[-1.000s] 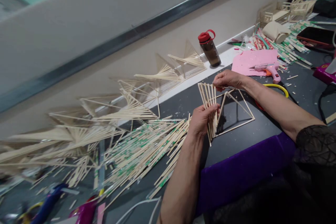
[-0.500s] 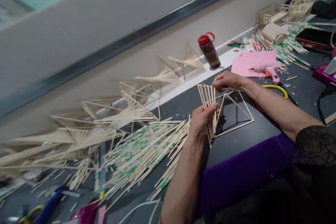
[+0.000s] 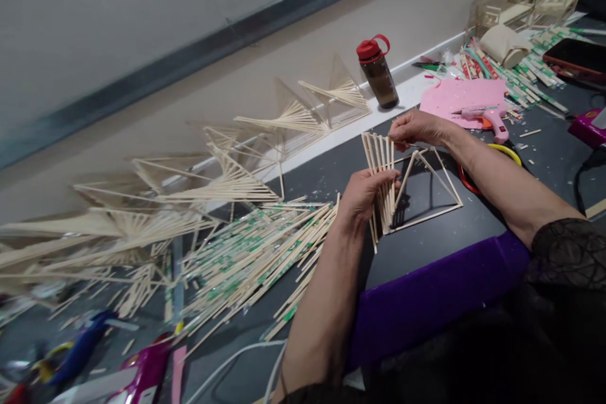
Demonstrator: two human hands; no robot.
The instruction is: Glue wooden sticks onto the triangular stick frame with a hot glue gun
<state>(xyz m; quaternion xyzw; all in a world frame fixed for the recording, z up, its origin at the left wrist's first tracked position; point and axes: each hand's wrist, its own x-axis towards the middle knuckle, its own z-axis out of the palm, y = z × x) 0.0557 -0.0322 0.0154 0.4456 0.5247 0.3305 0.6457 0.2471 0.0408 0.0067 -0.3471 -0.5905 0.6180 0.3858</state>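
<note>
A small model of thin wooden sticks (image 3: 380,158) stands on the dark table, with a fan of several sticks on its left and a triangular open frame on its right. My left hand (image 3: 362,194) is closed around the middle of the fan, its thumb lying across the sticks. At the fan's upper right corner, my right hand (image 3: 411,129) pinches the top end of a stick; the fingertips partly hide the join. A heap of loose chopsticks (image 3: 265,259), some in green-printed wrappers, lies to the left of my left forearm.
Similar stick models (image 3: 227,186) line the wall. A red-capped bottle (image 3: 380,79) stands behind my hands. On a pink sheet (image 3: 461,96) rests a pink glue gun (image 3: 487,117). Yellow-handled pliers (image 3: 504,153) lie near my right forearm, and a purple cloth-like piece (image 3: 435,297) borders the table's front.
The view has tilted slightly, so the whole scene sits a little higher in the picture. Both hands keep nearly the same hold on the stick model.
</note>
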